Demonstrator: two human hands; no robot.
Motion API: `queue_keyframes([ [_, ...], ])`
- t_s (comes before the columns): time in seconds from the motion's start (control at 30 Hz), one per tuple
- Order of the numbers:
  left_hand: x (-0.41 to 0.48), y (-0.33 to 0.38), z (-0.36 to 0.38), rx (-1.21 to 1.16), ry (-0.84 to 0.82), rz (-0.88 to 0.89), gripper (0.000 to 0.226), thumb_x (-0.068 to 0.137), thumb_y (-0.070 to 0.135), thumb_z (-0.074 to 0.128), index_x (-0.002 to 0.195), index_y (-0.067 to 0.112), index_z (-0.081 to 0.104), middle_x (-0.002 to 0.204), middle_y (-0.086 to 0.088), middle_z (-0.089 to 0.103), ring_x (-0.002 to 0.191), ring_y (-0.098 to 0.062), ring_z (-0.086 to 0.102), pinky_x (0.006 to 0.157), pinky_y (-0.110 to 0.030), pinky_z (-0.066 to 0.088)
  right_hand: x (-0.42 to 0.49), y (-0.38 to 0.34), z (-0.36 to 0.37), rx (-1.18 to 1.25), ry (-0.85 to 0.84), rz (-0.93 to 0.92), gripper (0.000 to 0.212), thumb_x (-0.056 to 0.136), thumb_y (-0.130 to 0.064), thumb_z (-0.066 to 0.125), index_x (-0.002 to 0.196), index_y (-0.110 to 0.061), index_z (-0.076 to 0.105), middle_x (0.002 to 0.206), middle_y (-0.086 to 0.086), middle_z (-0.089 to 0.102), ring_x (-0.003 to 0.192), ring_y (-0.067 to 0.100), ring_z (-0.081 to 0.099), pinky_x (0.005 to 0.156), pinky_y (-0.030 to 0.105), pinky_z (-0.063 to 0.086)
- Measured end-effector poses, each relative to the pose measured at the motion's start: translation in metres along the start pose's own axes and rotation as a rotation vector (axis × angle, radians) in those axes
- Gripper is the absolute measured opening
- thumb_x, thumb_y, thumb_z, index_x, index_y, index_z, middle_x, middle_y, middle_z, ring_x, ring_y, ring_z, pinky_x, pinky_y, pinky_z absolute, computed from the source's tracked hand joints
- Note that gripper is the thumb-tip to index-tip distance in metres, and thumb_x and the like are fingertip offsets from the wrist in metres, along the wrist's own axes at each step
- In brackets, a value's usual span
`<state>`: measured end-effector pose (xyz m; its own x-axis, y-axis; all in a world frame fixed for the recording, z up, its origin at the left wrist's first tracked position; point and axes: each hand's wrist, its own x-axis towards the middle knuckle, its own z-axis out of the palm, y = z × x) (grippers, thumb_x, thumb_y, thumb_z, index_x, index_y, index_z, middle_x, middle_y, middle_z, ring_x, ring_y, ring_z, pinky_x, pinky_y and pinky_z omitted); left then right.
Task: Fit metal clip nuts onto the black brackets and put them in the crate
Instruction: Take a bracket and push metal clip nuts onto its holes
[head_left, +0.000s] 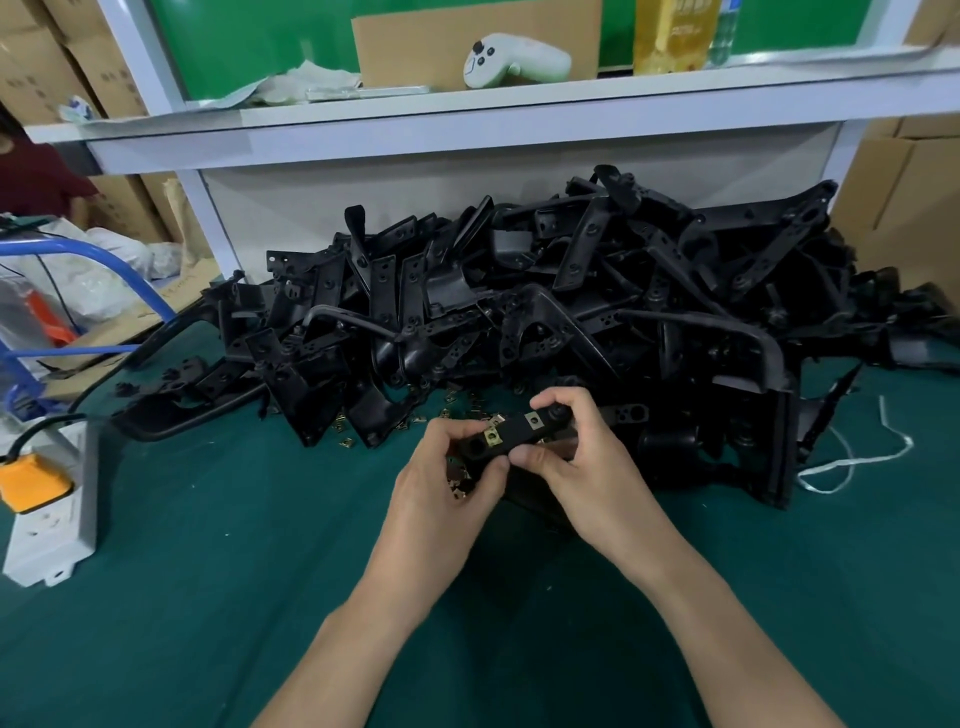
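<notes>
This is a factory assembly bench. A big heap of black plastic brackets (571, 291) covers the dark green bench mat (208, 545) at twelve o'clock, with small brass-coloured metal clip nuts (410, 423) scattered at its foot. Brown cardboard cartons (47, 67) are stacked at ten and two o'clock, and a white steel shelf frame (467, 114) runs above.

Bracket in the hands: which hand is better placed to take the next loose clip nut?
Probably the left hand: loose clip nuts lie on the mat just beyond it, while the right hand grips the bracket from above and below.
</notes>
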<state>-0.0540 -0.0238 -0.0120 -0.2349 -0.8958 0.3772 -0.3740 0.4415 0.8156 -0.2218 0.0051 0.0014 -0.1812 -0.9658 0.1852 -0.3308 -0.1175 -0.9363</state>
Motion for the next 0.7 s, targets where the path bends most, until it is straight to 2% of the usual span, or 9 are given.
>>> queue_keyframes([
  [0.07, 0.001, 0.0, -0.002, 0.014, -0.015, 0.015, 0.03, 0.09, 0.033, 0.072, 0.102, 0.051, 0.05, 0.099, 0.03, 0.065, 0.085, 0.0, 0.063, 0.068, -0.008, 0.044, 0.0, 0.001, 0.001, -0.027, 0.004, -0.021, 0.039, 0.092, -0.026, 0.072, 0.105, -0.053, 0.047, 0.094, -0.022, 0.068, 0.08, 0.014, 0.065, 0.068, 0.02, 0.051],
  [0.17, 0.002, -0.001, -0.007, 0.034, -0.02, 0.032, 0.03, 0.087, 0.031, 0.074, 0.097, 0.047, 0.051, 0.093, 0.026, 0.067, 0.081, -0.002, 0.063, 0.065, -0.008, 0.044, 0.0, 0.003, 0.002, -0.1, -0.002, -0.053, 0.04, 0.093, -0.025, 0.071, 0.106, -0.052, 0.045, 0.091, -0.03, 0.069, 0.082, 0.0, 0.065, 0.066, 0.01, 0.046],
  [0.3, 0.003, 0.0, -0.011, 0.067, -0.009, 0.057, 0.023, 0.076, 0.049, 0.069, 0.092, 0.043, 0.053, 0.086, 0.02, 0.068, 0.073, -0.01, 0.063, 0.06, -0.015, 0.047, -0.001, 0.004, 0.003, -0.15, -0.007, -0.074, 0.04, 0.095, -0.024, 0.069, 0.108, -0.052, 0.044, 0.085, -0.03, 0.071, 0.086, -0.007, 0.065, 0.066, 0.01, 0.043],
  [0.4, 0.004, -0.001, -0.015, 0.103, -0.011, 0.077, 0.025, 0.072, 0.055, 0.066, 0.087, 0.039, 0.053, 0.083, 0.021, 0.067, 0.071, -0.01, 0.062, 0.056, -0.011, 0.043, -0.001, 0.006, 0.003, -0.197, -0.007, -0.098, 0.042, 0.097, -0.021, 0.066, 0.11, -0.053, 0.043, 0.083, -0.029, 0.071, 0.084, -0.008, 0.066, 0.065, 0.011, 0.045],
  [0.57, 0.002, 0.0, -0.011, 0.095, -0.034, 0.003, 0.021, 0.079, 0.045, 0.071, 0.09, 0.04, 0.054, 0.083, 0.021, 0.067, 0.07, -0.008, 0.062, 0.057, -0.014, 0.044, -0.002, 0.008, 0.004, -0.186, -0.014, -0.129, 0.043, 0.097, -0.02, 0.066, 0.11, -0.053, 0.042, 0.086, -0.029, 0.071, 0.084, -0.007, 0.065, 0.066, 0.007, 0.044],
  [0.7, 0.001, 0.006, -0.006, -0.079, -0.094, -0.113, 0.019, 0.091, 0.035, 0.07, 0.098, 0.047, 0.058, 0.087, 0.022, 0.069, 0.069, 0.0, 0.059, 0.063, -0.011, 0.044, -0.001, 0.009, -0.001, -0.143, -0.005, -0.144, 0.045, 0.097, -0.02, 0.066, 0.113, -0.054, 0.041, 0.092, -0.028, 0.071, 0.089, -0.004, 0.067, 0.072, 0.016, 0.047],
])
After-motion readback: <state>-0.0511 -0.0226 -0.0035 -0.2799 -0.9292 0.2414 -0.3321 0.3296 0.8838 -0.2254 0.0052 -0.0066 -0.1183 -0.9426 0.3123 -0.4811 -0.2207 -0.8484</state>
